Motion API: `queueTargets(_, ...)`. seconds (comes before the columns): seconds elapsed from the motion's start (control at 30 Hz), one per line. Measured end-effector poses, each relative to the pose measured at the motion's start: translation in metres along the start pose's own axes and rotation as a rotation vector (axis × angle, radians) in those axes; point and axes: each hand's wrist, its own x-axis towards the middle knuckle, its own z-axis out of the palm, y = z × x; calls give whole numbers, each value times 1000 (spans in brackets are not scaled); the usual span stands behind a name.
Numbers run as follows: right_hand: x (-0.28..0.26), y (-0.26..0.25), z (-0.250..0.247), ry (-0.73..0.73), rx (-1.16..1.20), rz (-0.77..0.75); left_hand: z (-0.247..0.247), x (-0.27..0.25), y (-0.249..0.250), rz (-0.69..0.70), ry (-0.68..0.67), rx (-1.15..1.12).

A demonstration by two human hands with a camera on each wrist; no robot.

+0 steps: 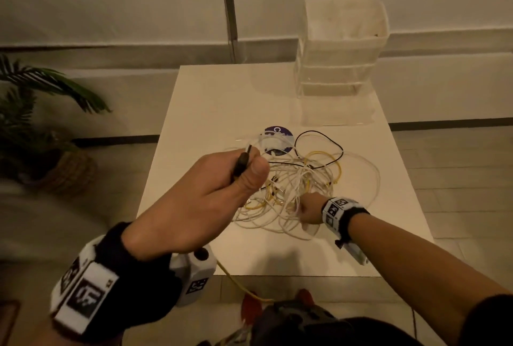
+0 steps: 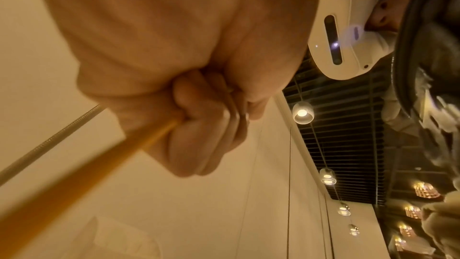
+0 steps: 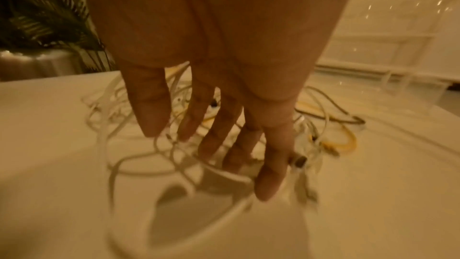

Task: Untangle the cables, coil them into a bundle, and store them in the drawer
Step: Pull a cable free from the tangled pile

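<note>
A tangle of white, yellow and black cables (image 1: pixel 319 168) lies in the middle of the white table (image 1: pixel 222 101). My left hand (image 1: pixel 249 168) is raised above the table's near left part and grips a dark plug (image 1: pixel 242 163) that sticks up past the thumb. In the left wrist view the fist (image 2: pixel 199 125) is closed round a yellow cable (image 2: pixel 99 162), and a silver braided cable (image 2: pixel 49 141) runs beside it. My right hand (image 1: pixel 306 208) rests on the near side of the tangle, its straight fingers (image 3: pixel 216 141) reaching down among the white loops (image 3: pixel 112 125).
A clear plastic drawer unit (image 1: pixel 341 68) stands at the table's far right, its lowest drawer (image 1: pixel 333 114) pulled out towards the cables. A round purple disc (image 1: pixel 279 134) lies under the far loops. A potted plant (image 1: pixel 41 112) stands on the floor at left.
</note>
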Motion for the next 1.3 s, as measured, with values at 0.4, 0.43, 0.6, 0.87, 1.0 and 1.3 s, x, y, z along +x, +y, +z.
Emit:
queueTargets(0.4,7,-41,-82,380,-23,-52,-14,12,-20,-61,211,-34)
queueTargets(0.43,17,-46,-74,335,-51,-51,-13,13,-20,-60,225,-31)
queueTargets(0.6,46,-45,-37,276,-227,14,-15,16,-22,-64,248,-88)
queueTargets(0.87,0,-37,-91,552,396,-65,-19,23,-35,-41,286,-88)
queueTargets(1.0,-68,-50,-140,760,598,-336,-22,33,-36,19,367,-68)
queueTargets(1.3,15,-87,-48,275,409,41,-41,20,-38,21,524,-158)
